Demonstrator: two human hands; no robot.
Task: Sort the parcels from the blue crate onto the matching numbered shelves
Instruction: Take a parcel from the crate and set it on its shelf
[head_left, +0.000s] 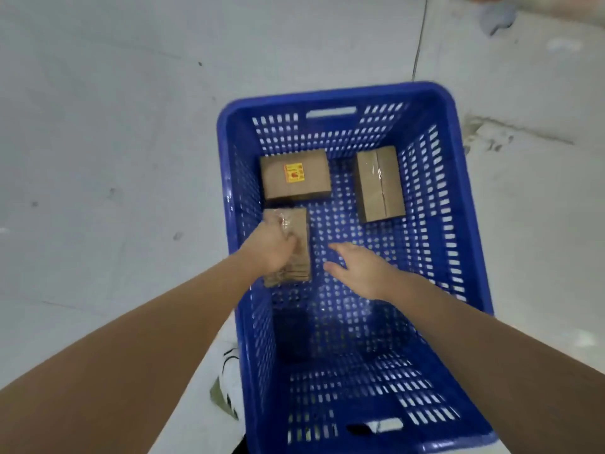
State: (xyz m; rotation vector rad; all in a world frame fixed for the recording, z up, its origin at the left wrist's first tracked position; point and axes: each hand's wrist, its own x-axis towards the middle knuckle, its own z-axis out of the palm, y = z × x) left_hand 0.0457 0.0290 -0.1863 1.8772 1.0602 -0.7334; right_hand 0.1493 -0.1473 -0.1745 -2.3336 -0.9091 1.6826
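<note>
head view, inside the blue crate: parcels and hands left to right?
left hand gripping the near-left parcel → parcel with the yellow sticker → right hand, open and holding nothing → taped parcel by the right wall of the blue crate.

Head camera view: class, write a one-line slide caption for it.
Left hand grips one of three cardboard parcels in the blue crate; the right hand hovers open beside it.
</note>
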